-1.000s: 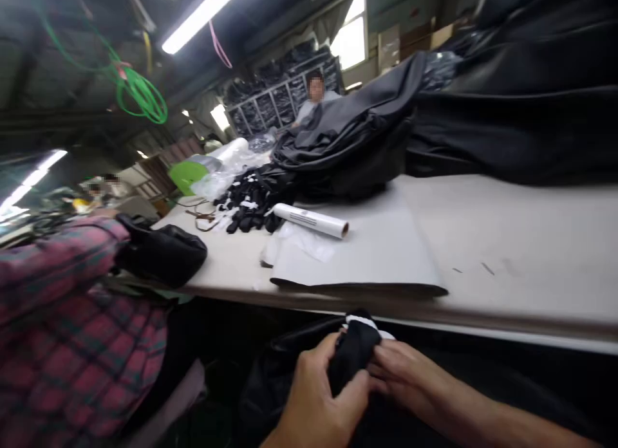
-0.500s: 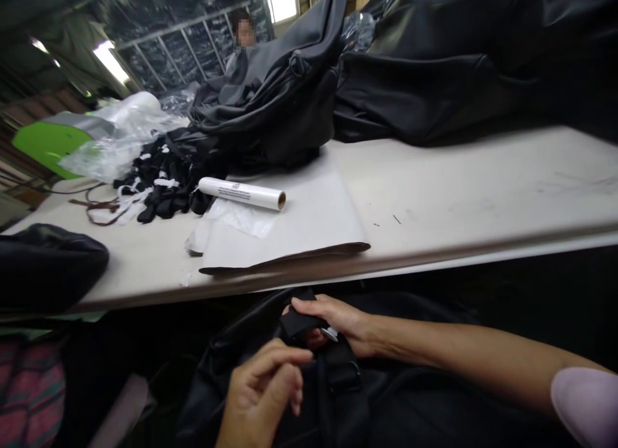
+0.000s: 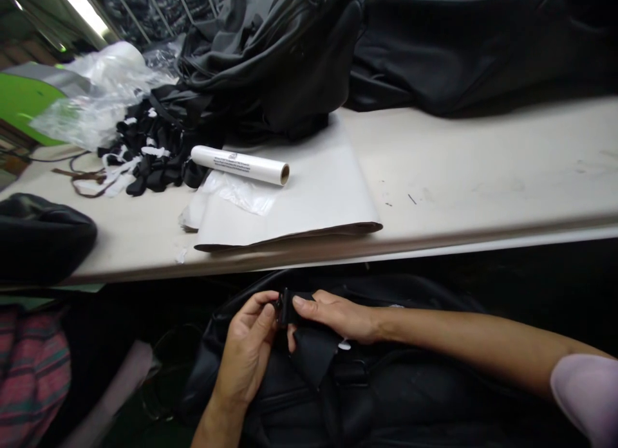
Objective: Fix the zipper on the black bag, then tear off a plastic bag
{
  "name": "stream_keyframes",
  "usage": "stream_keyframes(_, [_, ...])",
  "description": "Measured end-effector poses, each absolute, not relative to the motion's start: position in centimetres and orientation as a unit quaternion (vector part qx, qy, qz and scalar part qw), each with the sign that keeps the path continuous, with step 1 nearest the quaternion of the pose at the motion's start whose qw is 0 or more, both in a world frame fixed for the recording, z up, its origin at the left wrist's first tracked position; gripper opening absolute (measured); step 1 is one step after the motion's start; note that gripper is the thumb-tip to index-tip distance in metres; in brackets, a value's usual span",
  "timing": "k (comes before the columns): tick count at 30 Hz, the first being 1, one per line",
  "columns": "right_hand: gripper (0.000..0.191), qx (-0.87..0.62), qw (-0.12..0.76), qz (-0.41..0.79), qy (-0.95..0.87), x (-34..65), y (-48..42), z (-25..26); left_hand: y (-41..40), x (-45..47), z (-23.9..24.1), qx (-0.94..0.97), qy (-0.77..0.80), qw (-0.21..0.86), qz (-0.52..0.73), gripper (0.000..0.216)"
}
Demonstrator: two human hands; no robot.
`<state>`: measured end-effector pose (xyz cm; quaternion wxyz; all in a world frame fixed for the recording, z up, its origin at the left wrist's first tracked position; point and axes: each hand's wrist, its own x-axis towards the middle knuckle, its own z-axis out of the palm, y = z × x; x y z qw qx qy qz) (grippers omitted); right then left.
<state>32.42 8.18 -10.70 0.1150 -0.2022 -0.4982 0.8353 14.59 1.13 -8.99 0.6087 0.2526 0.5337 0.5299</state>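
Observation:
A large black bag [image 3: 405,396] lies below the table edge, under both hands. In my right hand [image 3: 340,316] is a wide black strap [image 3: 313,354], the thumb pressing on its top and part of it hanging down in a fold. My left hand [image 3: 251,342] pinches a dark buckle [image 3: 284,306] at the strap's end, between thumb and fingertips. The two hands almost meet there. A small white piece [image 3: 344,345] shows under my right hand. Near the hanging strap, a black metal ring [image 3: 351,373] sits on the bag. The buckle's details are too dark to make out.
On the pale table [image 3: 483,171] lie a white printed roll [image 3: 241,165], folded white sheeting [image 3: 299,210], and a heap of black straps with white ties [image 3: 159,155]. Black bags [image 3: 290,68] are piled behind. Another black item [image 3: 46,235] rests at the left edge.
My left hand has moved up and taken hold of the buckle at the strap's end. My right hand has turned the strap leftward. The view has tilted down.

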Motion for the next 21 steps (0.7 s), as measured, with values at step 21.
stream_keyframes(21, [0.062, -0.241, 0.156, 0.885, -0.368, 32.9, 9.1, -10.5, -0.7, 15.5, -7.9, 0.434, 0.643, 0.298, 0.556, 0.023])
